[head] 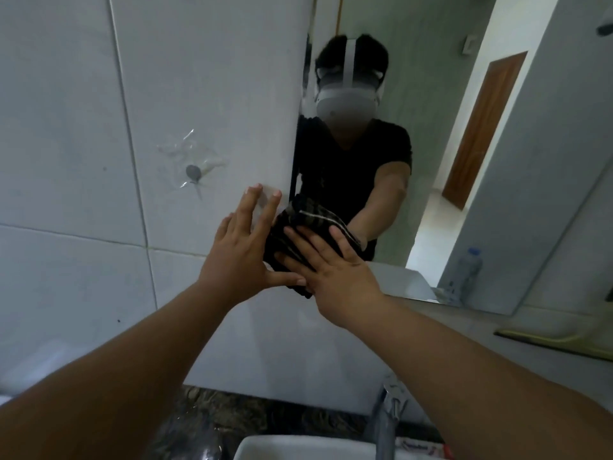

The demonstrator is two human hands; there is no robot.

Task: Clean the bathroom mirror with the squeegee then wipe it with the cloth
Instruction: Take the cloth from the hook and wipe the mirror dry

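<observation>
The bathroom mirror [441,78] fills the upper right and reflects a person in a black shirt. A dark striped cloth [308,217] is pressed against the mirror's lower left corner. My right hand [335,270] lies flat on the cloth with fingers spread, holding it to the glass. My left hand [242,247] is spread flat beside it, fingers on the white tile at the mirror's edge and thumb touching the cloth's lower edge. A squeegee [547,340] with a yellowish handle and dark blade lies on the ledge under the mirror, at the right.
A white tiled wall [83,127] with a small hook [192,171] is at the left. A metal faucet [391,413] and white sink [298,448] sit below. A plastic bottle [467,270] shows in the mirror's lower right.
</observation>
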